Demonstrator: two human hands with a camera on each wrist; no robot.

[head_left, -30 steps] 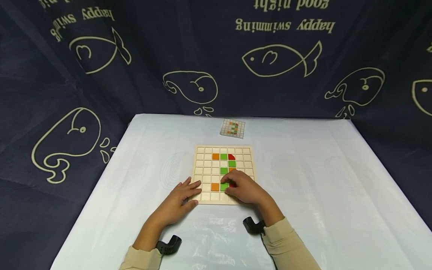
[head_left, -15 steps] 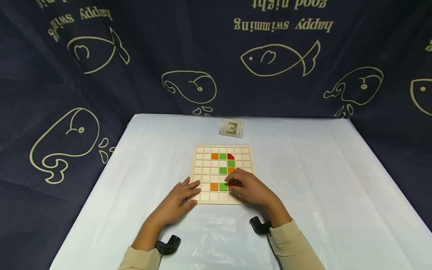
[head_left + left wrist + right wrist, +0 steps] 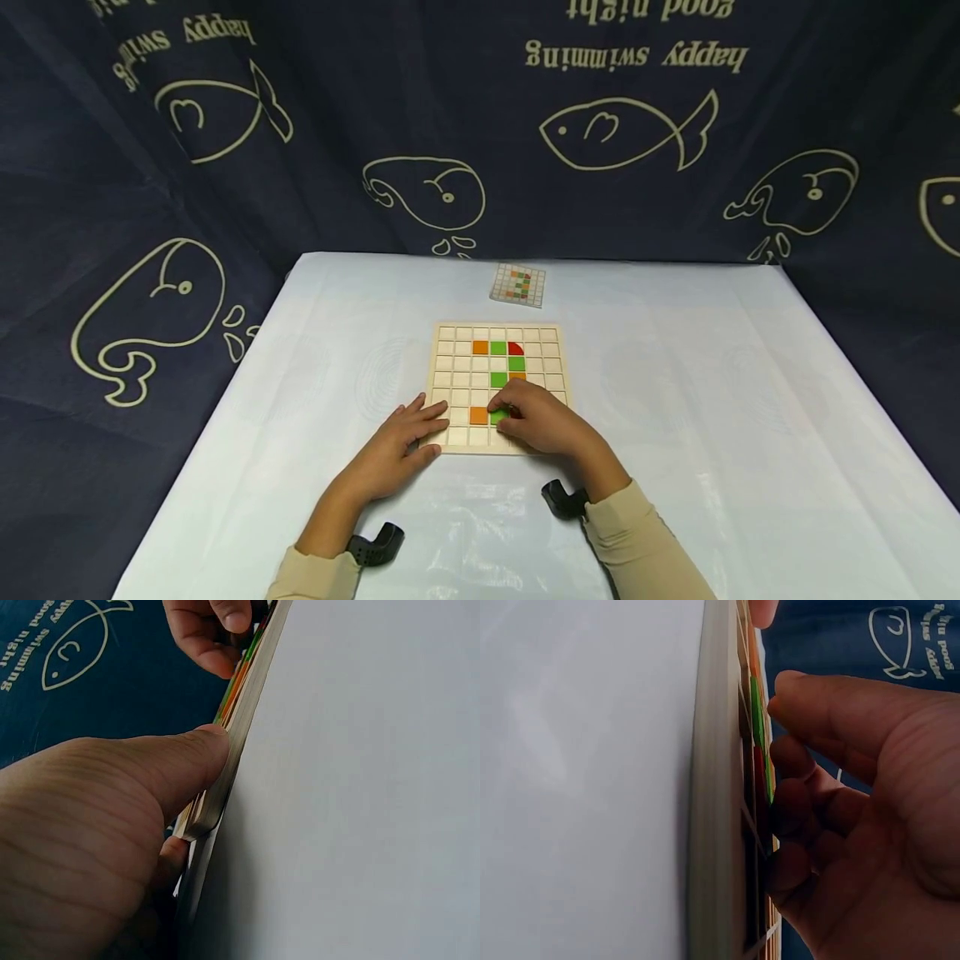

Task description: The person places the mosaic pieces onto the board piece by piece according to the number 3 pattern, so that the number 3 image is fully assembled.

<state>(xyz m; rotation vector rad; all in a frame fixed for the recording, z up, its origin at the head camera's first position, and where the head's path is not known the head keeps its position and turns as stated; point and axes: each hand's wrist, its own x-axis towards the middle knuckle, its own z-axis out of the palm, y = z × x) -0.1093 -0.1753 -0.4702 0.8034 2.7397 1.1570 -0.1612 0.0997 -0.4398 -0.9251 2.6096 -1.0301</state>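
Note:
A square wooden grid board (image 3: 551,336) lies on the table, with orange, green and red tiles set in some of its cells. My left hand (image 3: 393,450) rests along the board's left side, fingers spread over the edge and thumb at the near corner. Over the near row, my right hand (image 3: 551,425) bends loosely, its index finger and thumb at opposite edges of a green tile (image 3: 498,416). Left of that sits an orange tile (image 3: 478,416). The red tile (image 3: 760,780) beside the green one is mostly hidden under my right hand in the head view.
Behind the board lies a small pattern card (image 3: 517,285) picturing coloured squares on a grid. The white-covered table (image 3: 675,375) extends on both sides. A dark blue curtain (image 3: 480,100) with fish and whale drawings hangs at the back and sides.
My right hand shifted right toward the red tile, then came back left over the green tile. The left hand has stayed in place on the board's edge.

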